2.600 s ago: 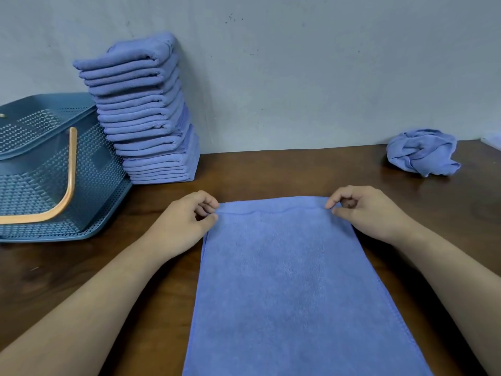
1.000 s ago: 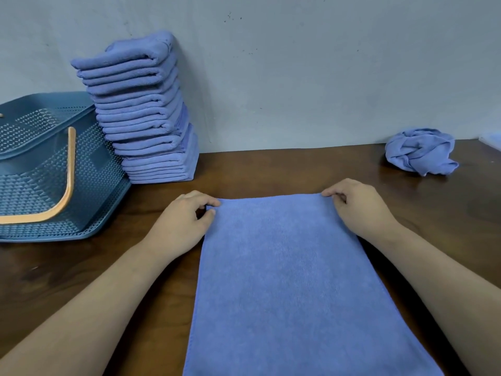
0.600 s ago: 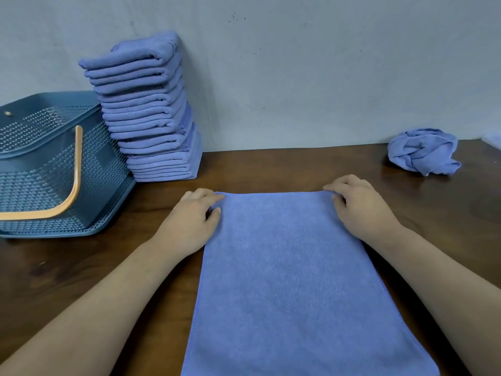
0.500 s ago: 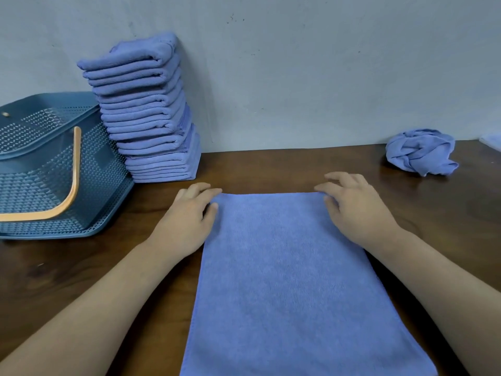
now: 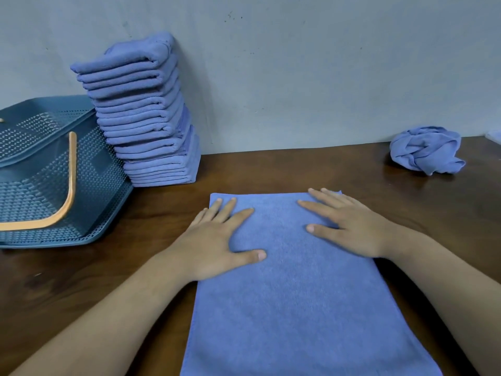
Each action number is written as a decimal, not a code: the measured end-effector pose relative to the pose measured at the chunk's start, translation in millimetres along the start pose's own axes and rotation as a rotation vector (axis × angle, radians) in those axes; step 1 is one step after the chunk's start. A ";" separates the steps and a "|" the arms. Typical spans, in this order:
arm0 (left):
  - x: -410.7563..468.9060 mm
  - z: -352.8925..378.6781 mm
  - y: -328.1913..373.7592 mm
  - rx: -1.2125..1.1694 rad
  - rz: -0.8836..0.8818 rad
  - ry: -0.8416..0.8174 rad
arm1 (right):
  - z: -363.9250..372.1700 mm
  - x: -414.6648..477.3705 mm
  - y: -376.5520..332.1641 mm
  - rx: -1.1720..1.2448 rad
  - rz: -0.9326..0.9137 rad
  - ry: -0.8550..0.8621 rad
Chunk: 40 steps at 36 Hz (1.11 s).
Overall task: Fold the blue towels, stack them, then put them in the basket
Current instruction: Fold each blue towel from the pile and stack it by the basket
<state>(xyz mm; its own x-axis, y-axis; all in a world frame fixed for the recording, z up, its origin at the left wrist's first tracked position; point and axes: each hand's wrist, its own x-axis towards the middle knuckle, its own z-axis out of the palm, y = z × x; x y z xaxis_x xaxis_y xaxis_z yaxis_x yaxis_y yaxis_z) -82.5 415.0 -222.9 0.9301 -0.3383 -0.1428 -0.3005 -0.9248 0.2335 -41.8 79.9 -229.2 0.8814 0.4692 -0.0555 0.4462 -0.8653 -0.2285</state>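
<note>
**Hands Moved Off the Corners and Onto the Cloth**

Both hands had let go of the far corners they pinched moments earlier and had slid inward onto the cloth. The left hand (image 5: 217, 240) lay flat on the long blue terry towel (image 5: 292, 308), its fingers straight and spread and its thumb pointing toward the middle. The right hand (image 5: 349, 226) pressed down the same way near the far right corner and gripped nothing. The hands were apart, with a strip of towel between them. The towel lay spread lengthwise on the dark brown wooden table (image 5: 406, 207), and its near end ran out of view. A tall, leaning stack of folded blue towels (image 5: 146, 123) stood at the back left against the pale grey wall (image 5: 298, 77). Just beside it was the perforated dark teal plastic basket (image 5: 103, 191) with its curved orange handle (image 5: 69, 191). A crumpled blue towel (image 5: 425, 150) sat well apart at the far right, near the wall.
</note>
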 end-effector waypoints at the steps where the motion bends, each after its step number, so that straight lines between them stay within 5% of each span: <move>1: 3.8 -1.9 -1.7 -0.007 -0.017 0.001 | -0.6 0.6 2.5 0.005 0.018 -0.014; 10: 42.0 -14.4 -23.5 -0.066 -0.041 0.054 | -8.5 43.2 11.8 0.040 0.073 0.070; 16: 16.7 -10.0 -9.6 -0.071 0.016 0.324 | -13.0 16.3 -16.4 -0.082 0.009 0.242; 24: -63.6 17.1 56.2 -0.036 0.104 0.120 | 2.5 -63.6 -101.3 -0.052 0.085 -0.084; 40: -95.2 26.5 56.8 0.107 0.136 0.224 | 21.9 -110.1 -115.3 -0.144 0.054 0.095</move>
<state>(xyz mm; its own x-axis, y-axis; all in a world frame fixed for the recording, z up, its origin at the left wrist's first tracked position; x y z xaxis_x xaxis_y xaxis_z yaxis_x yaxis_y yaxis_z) -193.7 390.0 -221.5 0.8997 -0.4247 0.1013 -0.4352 -0.8907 0.1311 -193.6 131.9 -218.1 0.9124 0.4082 0.0300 0.4092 -0.9085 -0.0853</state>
